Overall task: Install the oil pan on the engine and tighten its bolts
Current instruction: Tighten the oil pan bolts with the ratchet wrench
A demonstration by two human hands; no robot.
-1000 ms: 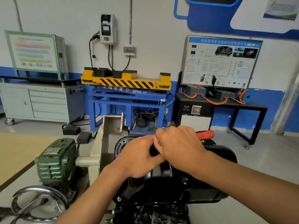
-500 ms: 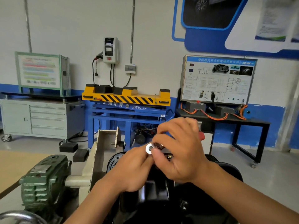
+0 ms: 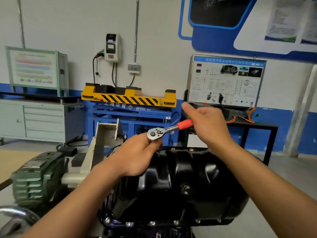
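Note:
The black oil pan (image 3: 180, 182) sits on top of the engine, with several bolt heads (image 3: 175, 222) showing along its near flange. A chrome ratchet wrench (image 3: 155, 133) with a red handle is held in the air above the pan's far edge. My left hand (image 3: 135, 157) grips under the ratchet's head; whatever hangs below the head is hidden by my fingers. My right hand (image 3: 205, 124) wraps the red handle, thumb stretched out to the upper left.
The engine hangs on a stand with a green gearbox (image 3: 36, 179), a cream bracket (image 3: 103, 143) and a chrome hand wheel (image 3: 15, 215) at the left. Behind stand a yellow and blue lift table (image 3: 128, 103), a grey drawer cabinet (image 3: 39, 119) and a training panel (image 3: 226, 79) on a black table.
My hands were bunched together over a small round chrome part. They have drawn apart: the right hand slid out to the red handle, and the ratchet head shows above my left hand.

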